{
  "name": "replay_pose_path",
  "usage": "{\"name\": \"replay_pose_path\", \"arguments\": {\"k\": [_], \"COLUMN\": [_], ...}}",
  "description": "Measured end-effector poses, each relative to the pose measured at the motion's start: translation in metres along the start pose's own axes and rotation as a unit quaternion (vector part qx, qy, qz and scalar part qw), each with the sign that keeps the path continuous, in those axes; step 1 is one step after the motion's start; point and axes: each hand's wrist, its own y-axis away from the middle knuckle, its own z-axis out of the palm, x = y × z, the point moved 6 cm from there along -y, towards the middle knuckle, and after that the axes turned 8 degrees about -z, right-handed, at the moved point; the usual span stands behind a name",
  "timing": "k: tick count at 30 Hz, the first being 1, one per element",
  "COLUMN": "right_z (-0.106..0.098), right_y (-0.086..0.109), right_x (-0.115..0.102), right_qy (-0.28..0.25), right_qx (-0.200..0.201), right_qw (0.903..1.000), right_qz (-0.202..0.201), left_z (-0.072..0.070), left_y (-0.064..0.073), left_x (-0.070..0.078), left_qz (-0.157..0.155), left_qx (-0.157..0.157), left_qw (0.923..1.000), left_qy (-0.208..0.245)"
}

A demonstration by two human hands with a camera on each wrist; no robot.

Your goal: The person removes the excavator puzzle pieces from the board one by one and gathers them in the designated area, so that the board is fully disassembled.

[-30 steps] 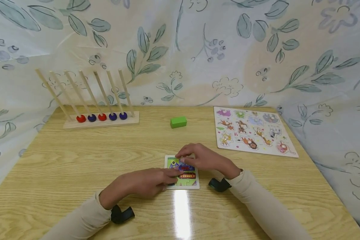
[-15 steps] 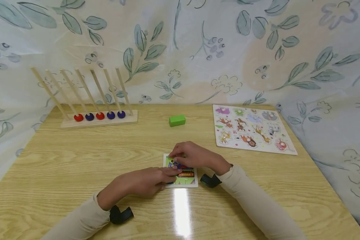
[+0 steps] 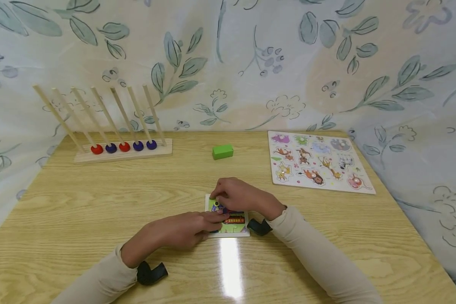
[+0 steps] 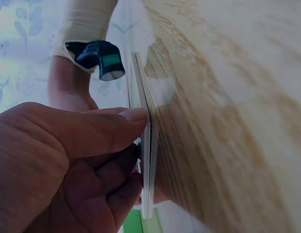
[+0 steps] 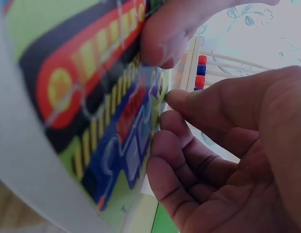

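Note:
A small framed jigsaw puzzle (image 3: 235, 228) lies flat on the table, its pieces showing a vehicle with a red track and a striped band. My left hand (image 3: 184, 229) reaches in from the left, its fingers resting on the puzzle's surface. In the left wrist view that thumb (image 4: 133, 116) touches the edge of the white frame (image 4: 147, 194). My right hand (image 3: 240, 195) arches over the far side. Its bent fingers (image 5: 167, 145) and thumb touch the picture near the far left corner, beside a yellow circle. I see no loose piece between them.
A green block (image 3: 222, 152) lies beyond the puzzle. At the back left stands a wooden peg rack (image 3: 125, 155) with red and blue beads on some pegs. An animal peg puzzle board (image 3: 294, 183) lies at the back right, near the patterned cloth (image 3: 243, 76) behind the table.
My right hand has slid left along the puzzle's far side, towards its far left corner. My left hand has stayed in place on the puzzle. The head view has shifted slightly.

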Motion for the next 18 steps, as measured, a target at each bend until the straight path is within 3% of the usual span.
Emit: {"name": "replay_pose_path", "arguments": {"k": [18], "right_z": [0.0031], "right_y": [-0.0056], "right_x": [0.0021], "right_qy": [0.027], "right_qx": [0.018], "right_qw": [0.9995], "right_qz": [0.004], "left_z": [0.0012], "left_y": [-0.0003], "left_x": [-0.002], "left_qz": [-0.005], "left_qx": [0.004], "left_qw": [0.9999], "left_qy": [0.01]}}
